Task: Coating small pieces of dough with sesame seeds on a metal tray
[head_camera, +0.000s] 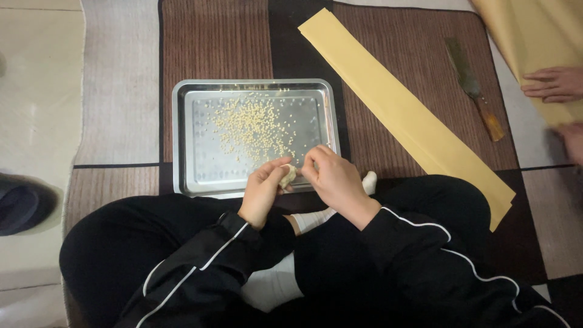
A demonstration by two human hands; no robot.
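My left hand (262,191) and my right hand (333,180) meet over the near edge of a rectangular metal tray (183,136). Between the fingertips of both hands sits a small pale lump of dough (288,176). Several tiny pale yellow dough pellets (255,129) lie scattered across the tray's middle. I sit cross-legged in black trousers and white socks, with black sleeves trimmed in white.
A long yellow strip of rolled dough (401,109) runs diagonally on the brown mat to the right. A wooden-handled knife (475,90) lies beyond it. Another person's hands (555,84) rest on a yellow sheet at the right edge. A dark shoe (21,203) sits at left.
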